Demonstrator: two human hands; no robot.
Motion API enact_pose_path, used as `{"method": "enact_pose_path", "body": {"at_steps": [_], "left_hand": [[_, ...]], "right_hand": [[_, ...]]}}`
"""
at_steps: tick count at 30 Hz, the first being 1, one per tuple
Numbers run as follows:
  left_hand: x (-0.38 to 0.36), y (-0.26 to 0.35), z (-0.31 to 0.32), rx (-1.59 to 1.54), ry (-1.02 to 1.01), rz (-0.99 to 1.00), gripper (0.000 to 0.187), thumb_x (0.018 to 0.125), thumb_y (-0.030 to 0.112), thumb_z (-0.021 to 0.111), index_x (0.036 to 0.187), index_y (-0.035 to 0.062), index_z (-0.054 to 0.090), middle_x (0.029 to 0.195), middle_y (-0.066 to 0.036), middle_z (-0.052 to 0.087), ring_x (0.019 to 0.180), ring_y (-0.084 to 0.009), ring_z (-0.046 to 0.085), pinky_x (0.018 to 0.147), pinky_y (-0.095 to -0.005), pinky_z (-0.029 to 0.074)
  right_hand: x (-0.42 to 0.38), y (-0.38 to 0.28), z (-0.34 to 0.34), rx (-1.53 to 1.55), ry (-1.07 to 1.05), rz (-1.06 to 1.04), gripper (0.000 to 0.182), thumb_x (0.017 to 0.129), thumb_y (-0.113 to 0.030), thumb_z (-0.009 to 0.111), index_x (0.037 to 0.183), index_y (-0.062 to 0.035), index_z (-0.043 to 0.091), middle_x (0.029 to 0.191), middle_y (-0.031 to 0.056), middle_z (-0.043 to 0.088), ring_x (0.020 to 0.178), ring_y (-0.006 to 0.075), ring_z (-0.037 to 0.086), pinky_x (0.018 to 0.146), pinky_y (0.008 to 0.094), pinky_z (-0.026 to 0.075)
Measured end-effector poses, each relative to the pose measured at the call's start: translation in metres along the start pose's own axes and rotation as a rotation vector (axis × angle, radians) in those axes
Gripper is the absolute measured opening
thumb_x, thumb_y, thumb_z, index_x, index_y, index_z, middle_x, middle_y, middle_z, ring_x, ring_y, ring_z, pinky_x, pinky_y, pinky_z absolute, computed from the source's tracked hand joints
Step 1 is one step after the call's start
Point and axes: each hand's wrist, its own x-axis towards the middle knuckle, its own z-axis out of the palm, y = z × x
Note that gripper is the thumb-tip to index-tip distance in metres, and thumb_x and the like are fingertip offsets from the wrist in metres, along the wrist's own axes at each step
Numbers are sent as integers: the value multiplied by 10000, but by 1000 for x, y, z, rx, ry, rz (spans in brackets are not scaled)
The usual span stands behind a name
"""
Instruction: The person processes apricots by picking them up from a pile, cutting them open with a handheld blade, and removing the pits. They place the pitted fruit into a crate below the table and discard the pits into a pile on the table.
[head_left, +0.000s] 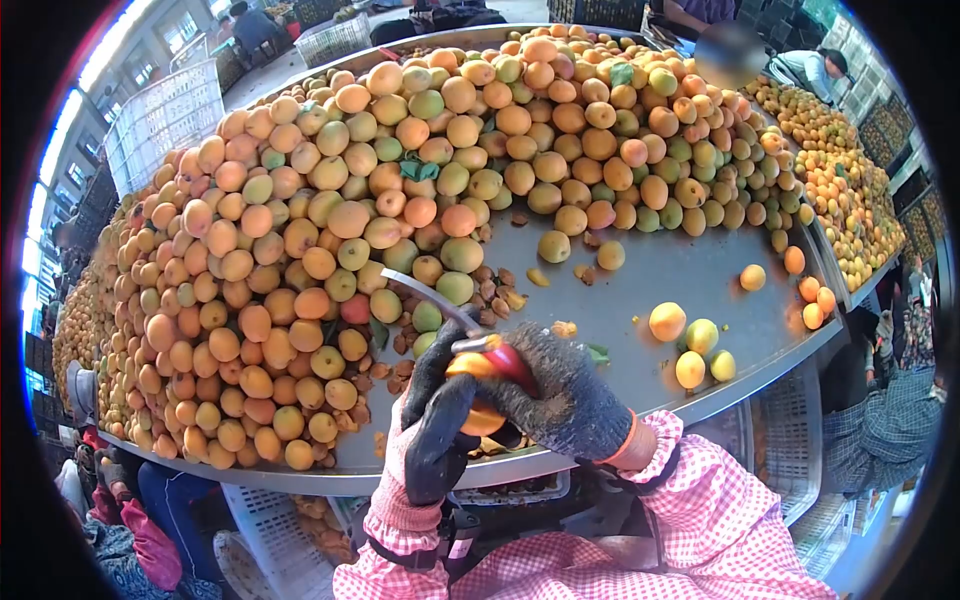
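Left hand point(436, 420) closed round fruit point(482, 419), right hand point(575, 392) closed on knife point(431, 294), near table rim point(352, 484) (bare metal point(640, 292) beyond, right)

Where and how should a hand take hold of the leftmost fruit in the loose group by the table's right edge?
Grip the leftmost fruit around its widest part, fingertips on opposite sides, coming from above and slightly left. It looks round, with no visible stem to hold; bare metal table lies to its left, its nearest neighbour to its right.
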Motion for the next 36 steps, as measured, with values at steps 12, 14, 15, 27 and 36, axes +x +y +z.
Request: {"method": "enact_pose_path", "body": {"at_steps": [12, 14, 15, 27, 36], "left_hand": [[25, -8, -4, 590, 24, 303, 404, 957, 250, 419, 1239, -29, 492, 1154, -146, 565, 993, -163, 573, 862, -287, 463], [18, -7, -9, 503, 3, 226, 421, 948, 261, 443, 1285, 8, 443, 1120, -198, 569, 825, -229, 626, 725, -323, 520], [17, -7, -14, 591, 19, 190, 453, 944, 265, 438, 1336, 43, 391, 1113, -230, 571, 751, -263, 632, 658, -340, 532], [13, -15, 12, 317, -3, 262, 681, 753, 29, 587, 1373, -3, 307, 1055, -199, 572, 719, -266, 644, 593, -385, 554], [12, -12, 10, 207, -32, 202, 691, 740, 28, 674, 1354, 21, 356, 1189, -152, 526, 1021, -259, 592, 897, -370, 493]], "right_hand": [[14, -11, -13, 134, 181, 306, 226, 861, -238, 659, 878, -14, 633, 641, 2, 573, 586, 63, 516, 527, 267, 431], [9, -9, -30, 497, 220, 338, 206, 882, -211, 639, 871, -6, 633, 675, -5, 590, 607, 56, 523, 536, 240, 427], [8, -18, -37, 499, 216, 331, 206, 882, -211, 639, 871, -6, 633, 675, -5, 590, 607, 56, 523, 536, 240, 427], [-18, -31, -62, 621, 162, 303, 212, 806, -48, 695, 968, 40, 592, 900, 92, 637, 760, 137, 642, 654, 245, 540], [-21, -33, -59, 250, 12, 89, 224, 805, -36, 659, 1011, 32, 602, 813, 77, 657, 683, 103, 619, 601, 243, 506]]}}
